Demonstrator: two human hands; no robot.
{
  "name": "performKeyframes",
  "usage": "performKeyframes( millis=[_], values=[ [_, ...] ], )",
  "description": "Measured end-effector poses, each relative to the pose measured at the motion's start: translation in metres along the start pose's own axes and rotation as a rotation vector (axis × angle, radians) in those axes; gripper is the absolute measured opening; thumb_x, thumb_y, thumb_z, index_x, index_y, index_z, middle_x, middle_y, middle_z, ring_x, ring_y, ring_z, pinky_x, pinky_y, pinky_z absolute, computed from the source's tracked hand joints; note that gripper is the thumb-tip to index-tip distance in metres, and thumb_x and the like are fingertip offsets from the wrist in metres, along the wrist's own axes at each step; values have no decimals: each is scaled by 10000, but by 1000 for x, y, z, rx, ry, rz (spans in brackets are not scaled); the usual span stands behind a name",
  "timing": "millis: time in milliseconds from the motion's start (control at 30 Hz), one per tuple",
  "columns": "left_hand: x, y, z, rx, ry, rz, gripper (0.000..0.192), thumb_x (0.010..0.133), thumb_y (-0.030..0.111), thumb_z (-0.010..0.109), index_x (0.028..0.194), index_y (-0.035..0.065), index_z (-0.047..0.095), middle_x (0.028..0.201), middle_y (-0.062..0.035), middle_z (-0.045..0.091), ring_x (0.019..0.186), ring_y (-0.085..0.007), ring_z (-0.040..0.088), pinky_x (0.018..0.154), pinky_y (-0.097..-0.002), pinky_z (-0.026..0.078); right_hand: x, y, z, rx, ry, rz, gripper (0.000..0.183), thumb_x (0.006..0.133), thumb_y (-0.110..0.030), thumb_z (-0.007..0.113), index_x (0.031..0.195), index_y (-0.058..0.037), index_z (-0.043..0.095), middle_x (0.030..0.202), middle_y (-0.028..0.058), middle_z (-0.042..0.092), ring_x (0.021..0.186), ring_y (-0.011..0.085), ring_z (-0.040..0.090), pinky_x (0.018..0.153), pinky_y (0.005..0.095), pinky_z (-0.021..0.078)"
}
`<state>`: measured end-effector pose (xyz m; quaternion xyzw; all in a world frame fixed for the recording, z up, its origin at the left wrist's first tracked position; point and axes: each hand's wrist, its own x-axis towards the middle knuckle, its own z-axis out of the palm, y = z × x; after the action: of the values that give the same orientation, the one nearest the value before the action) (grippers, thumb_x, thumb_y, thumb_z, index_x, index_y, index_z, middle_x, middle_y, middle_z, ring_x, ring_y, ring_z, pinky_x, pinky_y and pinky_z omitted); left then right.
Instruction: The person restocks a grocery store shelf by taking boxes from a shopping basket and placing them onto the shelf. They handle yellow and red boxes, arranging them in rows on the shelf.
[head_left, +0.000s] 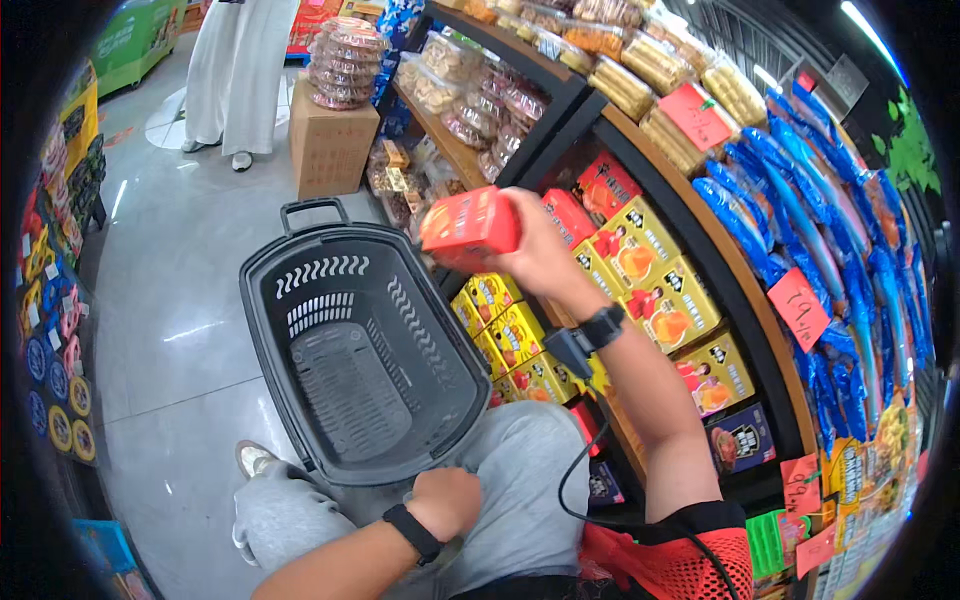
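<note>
My right hand (536, 244) is closed on a red food box (472, 227), held up over the right rim of a dark grey plastic shopping basket (352, 360). The basket has nothing in it and stands in front of my knees. My left hand (444, 496) is curled at the basket's near edge, above my thigh; whether its fingers grip the rim or a handle is hidden. More red boxes (600, 187) sit on the shelf just beyond my right hand, beside yellow-gold boxes (637, 240) with pictures on them.
Shelves with a wooden edge (780, 360) curve along the right, with blue packets (810, 217) and pastry packs (652, 67) on top. Stacked clear tubs (349, 64) stand on a cardboard box (330, 139). A person in white trousers (240, 75) stands beyond. Goods hang at the left.
</note>
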<state>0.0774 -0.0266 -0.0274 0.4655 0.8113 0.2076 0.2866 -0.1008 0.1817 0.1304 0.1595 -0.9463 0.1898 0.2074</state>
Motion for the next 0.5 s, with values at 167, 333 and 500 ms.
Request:
performKeyframes(
  millis=[167, 333, 500],
  values=[
    [-3, 0, -8, 24, -18, -36, 217, 830, 142, 568, 927, 77, 750, 964, -141, 726, 917, -308, 708, 742, -413, 567, 34, 13, -72, -477, 173, -115, 794, 690, -80, 775, 1399, -33, 421, 1274, 176, 533, 1174, 347, 538, 1026, 415, 420],
    [0, -4, -3, 21, -30, -56, 213, 843, 135, 563, 926, 80, 751, 972, -137, 727, 929, -302, 707, 754, -404, 567, 40, 21, -81, -888, 170, -141, 792, 703, -88, 714, 1433, -50, 409, 1267, 149, 533, 1162, 317, 522, 993, 425, 412],
    [4, -6, 1, -10, 55, -19, 194, 789, 146, 617, 915, 46, 726, 931, -196, 706, 872, -360, 703, 723, -457, 569, 34, 50, -77, -1037, 175, -103, 737, 705, -51, 646, 1413, -37, 443, 1238, 113, 546, 1140, 292, 520, 981, 419, 405]
  ],
)
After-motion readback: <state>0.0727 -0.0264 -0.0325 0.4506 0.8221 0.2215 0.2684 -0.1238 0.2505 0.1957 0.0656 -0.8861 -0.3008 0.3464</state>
